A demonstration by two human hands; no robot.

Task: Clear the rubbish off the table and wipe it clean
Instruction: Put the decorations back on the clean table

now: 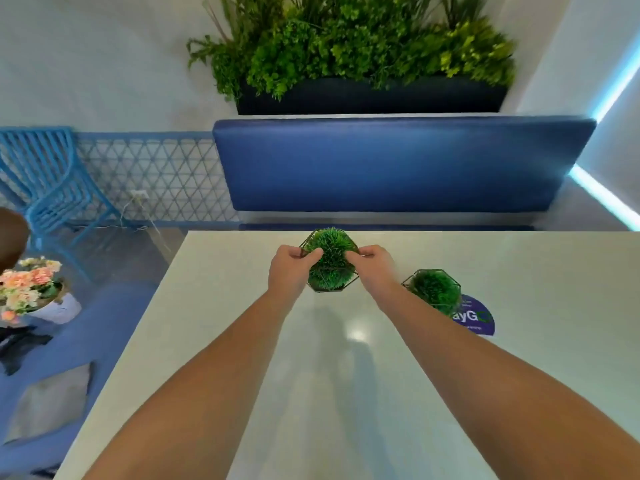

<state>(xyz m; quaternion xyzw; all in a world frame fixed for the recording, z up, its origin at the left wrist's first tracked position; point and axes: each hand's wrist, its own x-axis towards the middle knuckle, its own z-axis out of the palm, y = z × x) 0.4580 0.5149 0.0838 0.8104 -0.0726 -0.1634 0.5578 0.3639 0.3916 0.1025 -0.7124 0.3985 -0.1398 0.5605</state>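
Both bare arms reach forward over the glossy white rectangular table. The left hand and the right hand have their fingers curled on opposite sides of a round green artificial grass ball in a dark geometric wire frame, pinching the frame between them near the table's far edge. Just beyond the right wrist, a second green grass ball in a matching wire frame stands on the table, partly covering a round purple sticker with white lettering. Past the hands lies a dark blue padded bench back, with a black planter of leafy green plants above it. Far out from the left hand sit a pink and white flower bouquet and a light blue slatted chair.
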